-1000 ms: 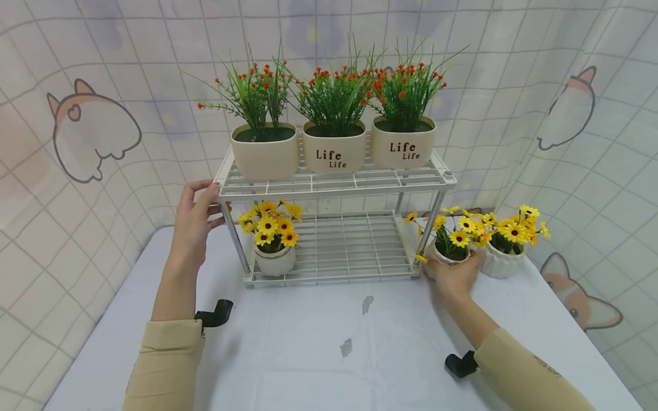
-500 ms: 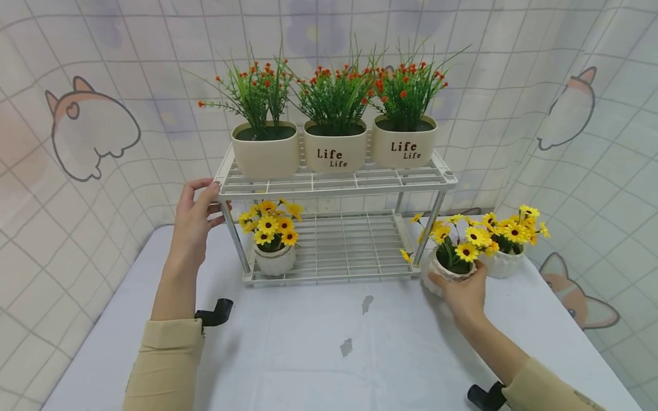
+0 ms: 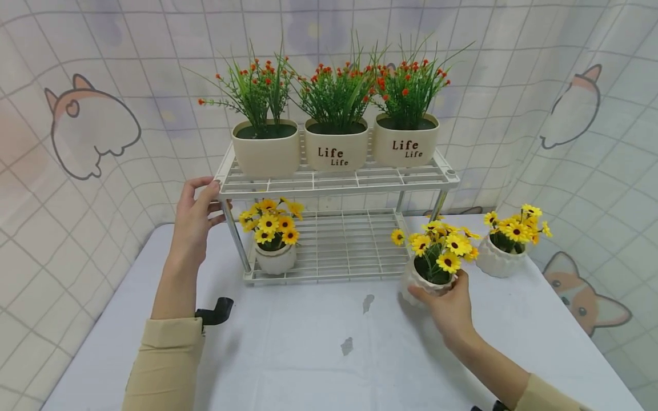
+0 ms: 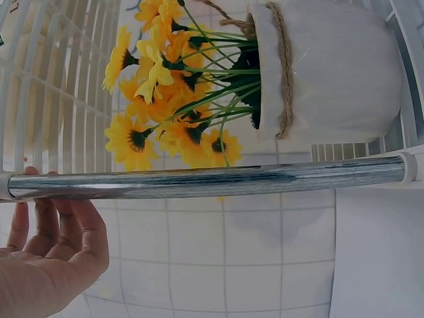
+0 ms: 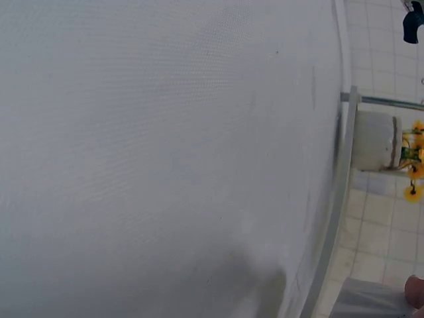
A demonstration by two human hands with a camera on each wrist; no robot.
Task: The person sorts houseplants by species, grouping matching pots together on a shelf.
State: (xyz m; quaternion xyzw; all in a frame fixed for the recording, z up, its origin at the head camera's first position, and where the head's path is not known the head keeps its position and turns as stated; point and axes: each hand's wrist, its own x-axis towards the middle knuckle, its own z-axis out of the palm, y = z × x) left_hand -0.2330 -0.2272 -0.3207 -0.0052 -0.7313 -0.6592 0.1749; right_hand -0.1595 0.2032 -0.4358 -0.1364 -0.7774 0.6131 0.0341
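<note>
At the rack's upper left front corner, my left hand [image 3: 194, 220] grips the white two-tier wire rack [image 3: 334, 187], thumb on the corner. In the left wrist view its fingers curl beside the metal post [image 4: 218, 182]. My right hand [image 3: 451, 311] holds a small white flowerpot of yellow daisies [image 3: 417, 283] by its rim, in front of the rack's right front post. Only a bit of that pot [image 5: 371, 301] shows in the right wrist view, at the bottom edge. A matching daisy pot [image 3: 276, 261], with twine round it, stands at the left of the lower shelf.
On the top shelf stand three cream planters [image 3: 336, 151] of green plants with small red flowers. Another white daisy pot [image 3: 501, 260] sits on the white-covered table [image 3: 298, 354], right of the rack. A patterned curtain [image 3: 169, 57] hangs behind.
My right hand has carried the daisy pot away from the other one, forward and then left to the rack's front right corner. My left hand stays on the rack.
</note>
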